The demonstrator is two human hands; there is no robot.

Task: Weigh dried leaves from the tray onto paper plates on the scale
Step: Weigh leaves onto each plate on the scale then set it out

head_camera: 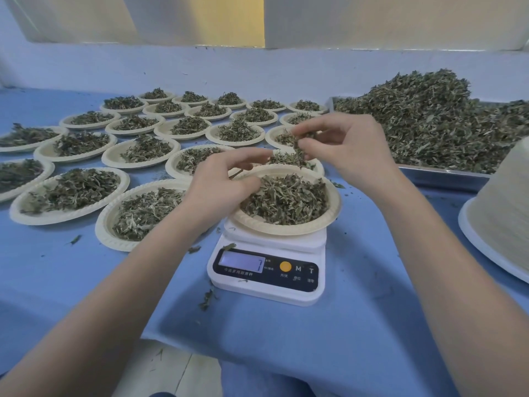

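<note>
A white digital scale (269, 267) stands on the blue cloth in front of me, its display lit. On it sits a paper plate (289, 227) heaped with dried green leaves (286, 197). My left hand (220, 186) hovers over the plate's left rim, its fingers curled loosely above the leaves. My right hand (340, 146) is raised above the plate's far side and pinches a small tuft of dried leaves (300, 140) between thumb and fingers. A metal tray (440, 176) at the right holds a big mound of dried leaves (440, 118).
Several filled paper plates (71, 193) lie in rows across the left and back of the blue-covered table. A tall stack of empty paper plates (503, 207) stands at the right edge. Loose leaf bits (207, 299) are scattered around the scale. A pale wall (257, 67) closes the back.
</note>
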